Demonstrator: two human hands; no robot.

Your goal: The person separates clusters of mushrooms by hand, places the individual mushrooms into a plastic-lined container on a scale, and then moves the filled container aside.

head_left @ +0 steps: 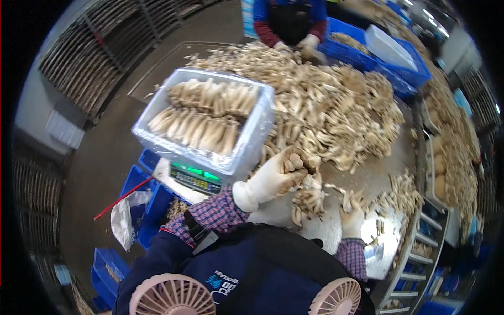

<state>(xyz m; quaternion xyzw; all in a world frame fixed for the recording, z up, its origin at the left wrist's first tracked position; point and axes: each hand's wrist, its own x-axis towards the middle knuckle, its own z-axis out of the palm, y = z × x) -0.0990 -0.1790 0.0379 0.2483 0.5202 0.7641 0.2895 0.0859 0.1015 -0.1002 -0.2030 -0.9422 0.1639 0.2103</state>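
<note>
My left hand (270, 181), in a white glove with dirty fingertips, is closed around a bundle of mushrooms (293, 161), their round ends facing up. Just under it, a loose clump of mushrooms (308, 202) lies on the metal table (328, 228). My right hand (353, 221), also gloved, is low over the table at the right, its fingers closed on a few mushrooms (355, 200); the fingertips are partly hidden. Left of my left hand, a plastic-lined white crate (205, 160) holds two neat rows of mushrooms (194, 128) and stands on a digital scale (194, 178).
A big heap of mushrooms (325, 110) covers the far side of the table. Across it, a co-worker's gloved hands (310, 42) reach into the heap. Blue crates (378, 52) stand at the back right, a smaller mushroom pile (401, 194) at the right, and a slatted rack (420, 247) beside it.
</note>
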